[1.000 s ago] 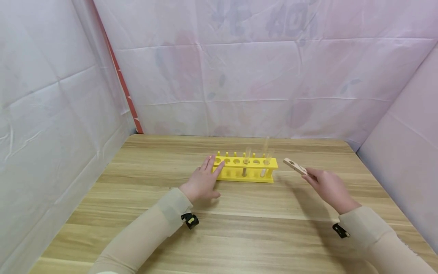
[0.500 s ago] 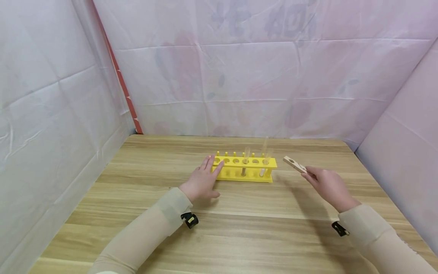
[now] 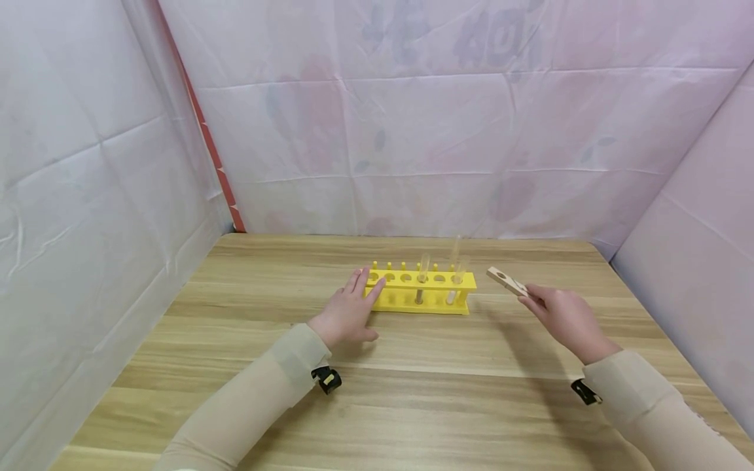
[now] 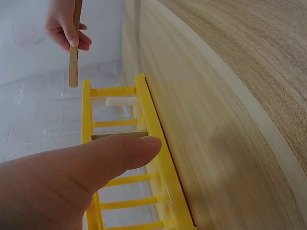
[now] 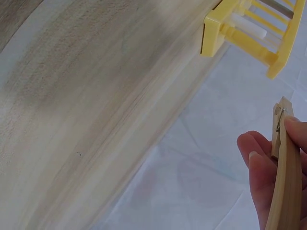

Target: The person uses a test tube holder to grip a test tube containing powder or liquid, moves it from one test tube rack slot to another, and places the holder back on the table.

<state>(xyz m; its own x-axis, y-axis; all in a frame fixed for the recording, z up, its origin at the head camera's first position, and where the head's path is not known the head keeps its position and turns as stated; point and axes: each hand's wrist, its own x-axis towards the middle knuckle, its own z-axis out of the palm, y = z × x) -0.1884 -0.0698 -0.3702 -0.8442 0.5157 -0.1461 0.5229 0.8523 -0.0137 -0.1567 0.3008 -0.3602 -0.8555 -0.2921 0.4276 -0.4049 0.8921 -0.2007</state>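
A yellow test tube rack (image 3: 406, 286) stands on the table. My left hand (image 3: 347, 315) rests on its left end, fingers laid straight over the top plate and thumb (image 4: 120, 155) in front. One glass test tube (image 3: 425, 265) near the rack's middle has dark contents low down. Another test tube (image 3: 462, 267), in the rightmost hole, has white contents. A further clear tube (image 3: 456, 245) rises behind it. To the right of the rack, my right hand (image 3: 567, 320) grips a wooden test tube holder (image 3: 501, 280), its tip pointing toward the rack and apart from it.
Short yellow pegs (image 3: 389, 265) line the rack's rear side. The wood-grain table (image 3: 377, 412) ends at the back against a pale printed cloth (image 3: 412, 144). More cloth hangs to the left and right. A black strap mount (image 3: 327, 379) sits on the left wrist.
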